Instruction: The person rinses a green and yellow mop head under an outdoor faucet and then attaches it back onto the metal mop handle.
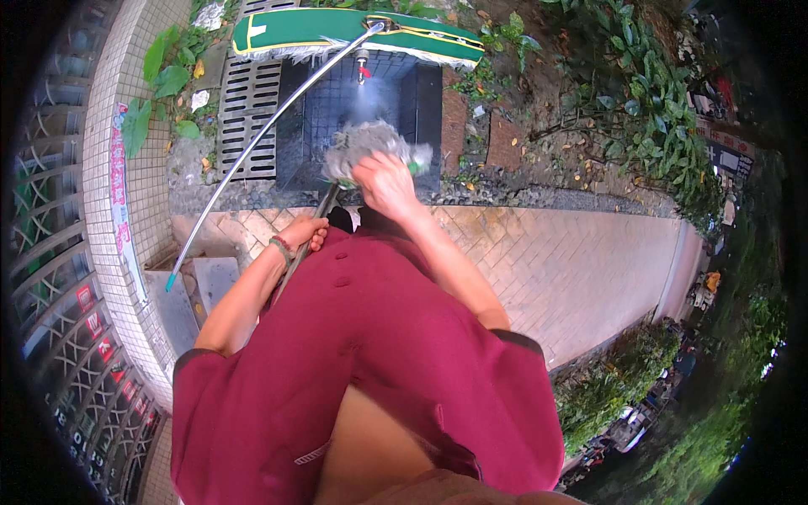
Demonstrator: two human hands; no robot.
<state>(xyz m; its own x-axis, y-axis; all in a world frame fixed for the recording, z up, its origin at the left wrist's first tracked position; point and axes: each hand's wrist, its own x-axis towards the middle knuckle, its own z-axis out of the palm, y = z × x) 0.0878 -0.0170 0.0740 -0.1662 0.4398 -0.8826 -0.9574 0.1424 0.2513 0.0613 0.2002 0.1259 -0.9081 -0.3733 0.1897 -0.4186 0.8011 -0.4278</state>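
My left hand (304, 231) is closed around the pole (327, 203) of a mop, close to my body. The grey mop head (366, 146) is over the near part of a dark tiled basin (423, 113). On top of its strands lies my right hand (384, 180), with the fingers curled into them. Water sprays from a tap with a red handle (363, 74) just beyond the mop head. Past the tap, a wide green flat mop (303, 28) with a pale fringe rests across the basin's far side, its silver pole (252, 146) slanting down to the left.
A metal drain grate (249, 120) lies left of the basin. Further left stand a tiled wall (145, 126) and a barred metal fence (57, 252). Stone slabs (214, 284) lie by the wall. Plants (637, 113) grow at right, beyond a paved walkway (555, 265).
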